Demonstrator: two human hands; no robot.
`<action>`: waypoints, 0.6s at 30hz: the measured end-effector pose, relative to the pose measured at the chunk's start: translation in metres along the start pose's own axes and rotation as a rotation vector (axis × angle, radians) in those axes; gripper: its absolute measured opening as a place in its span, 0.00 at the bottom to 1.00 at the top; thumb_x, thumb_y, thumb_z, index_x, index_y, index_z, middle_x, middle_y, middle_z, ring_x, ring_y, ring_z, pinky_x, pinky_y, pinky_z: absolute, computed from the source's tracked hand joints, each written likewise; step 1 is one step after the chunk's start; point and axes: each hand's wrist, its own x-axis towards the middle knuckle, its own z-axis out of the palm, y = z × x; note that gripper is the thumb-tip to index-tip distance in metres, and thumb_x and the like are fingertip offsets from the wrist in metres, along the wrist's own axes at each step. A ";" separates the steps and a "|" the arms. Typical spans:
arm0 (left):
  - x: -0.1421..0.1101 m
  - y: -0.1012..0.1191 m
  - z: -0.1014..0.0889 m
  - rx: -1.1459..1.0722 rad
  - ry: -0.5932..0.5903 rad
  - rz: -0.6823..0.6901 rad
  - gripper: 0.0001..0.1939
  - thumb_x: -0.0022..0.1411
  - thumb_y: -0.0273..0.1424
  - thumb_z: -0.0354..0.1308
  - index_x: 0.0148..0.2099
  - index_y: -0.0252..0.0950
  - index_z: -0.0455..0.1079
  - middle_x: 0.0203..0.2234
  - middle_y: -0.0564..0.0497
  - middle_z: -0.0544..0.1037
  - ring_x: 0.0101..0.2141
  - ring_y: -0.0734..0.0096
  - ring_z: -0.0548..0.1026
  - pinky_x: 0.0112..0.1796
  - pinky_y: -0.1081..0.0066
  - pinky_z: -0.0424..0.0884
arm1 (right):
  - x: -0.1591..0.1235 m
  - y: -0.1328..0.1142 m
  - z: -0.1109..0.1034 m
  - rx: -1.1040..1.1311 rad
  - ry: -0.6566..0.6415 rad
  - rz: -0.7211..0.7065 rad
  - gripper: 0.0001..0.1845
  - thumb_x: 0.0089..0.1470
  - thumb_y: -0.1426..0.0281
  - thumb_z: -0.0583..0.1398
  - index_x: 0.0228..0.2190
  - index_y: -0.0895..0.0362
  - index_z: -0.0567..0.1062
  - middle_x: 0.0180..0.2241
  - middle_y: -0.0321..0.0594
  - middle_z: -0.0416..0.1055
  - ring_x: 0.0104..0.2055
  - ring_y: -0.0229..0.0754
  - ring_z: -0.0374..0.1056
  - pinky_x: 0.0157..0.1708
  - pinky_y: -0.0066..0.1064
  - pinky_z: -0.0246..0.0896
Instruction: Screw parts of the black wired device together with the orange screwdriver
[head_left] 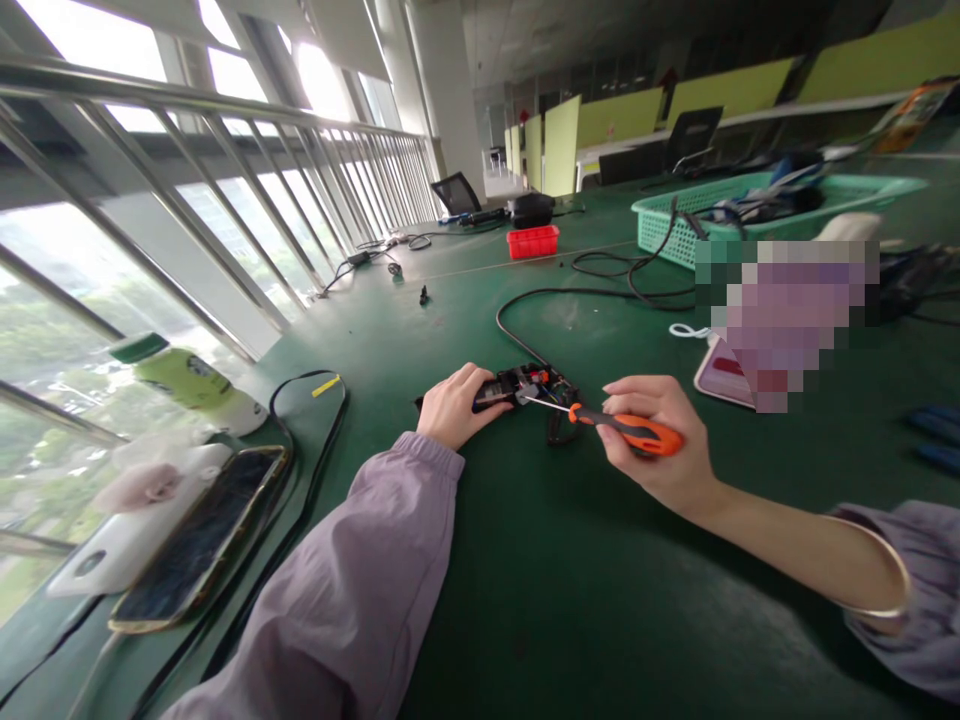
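A black corded device (pixel 489 394) lies on the green table with its inside exposed, showing small coloured wires and a red-orange part. My left hand (pixel 450 408) is closed around its left end and holds it against the tabletop. In my right hand (pixel 675 470) is a screwdriver (pixel 651 436) with an orange and black handle, gripped between thumb and fingers. Its thin metal shaft points left, and the tip meets or hovers just over a grey part near the device's middle; contact is too small to tell. The device's black cable (pixel 517 300) runs off behind it.
At the back stand a small red basket (pixel 533 243) and a teal basket (pixel 664 238) full of cables. Phones, including a dark-screened one (pixel 202 545), and a green-capped bottle (pixel 187 385) are on the left by the metal railing (pixel 225 115). A pixelated patch covers items at right.
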 end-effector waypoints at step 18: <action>0.000 0.000 0.000 0.014 -0.010 -0.018 0.20 0.57 0.49 0.53 0.44 0.41 0.66 0.37 0.53 0.73 0.36 0.69 0.73 0.33 0.73 0.65 | -0.004 0.007 -0.002 0.144 -0.043 -0.054 0.19 0.51 0.69 0.58 0.46 0.52 0.65 0.36 0.39 0.67 0.37 0.40 0.67 0.37 0.33 0.66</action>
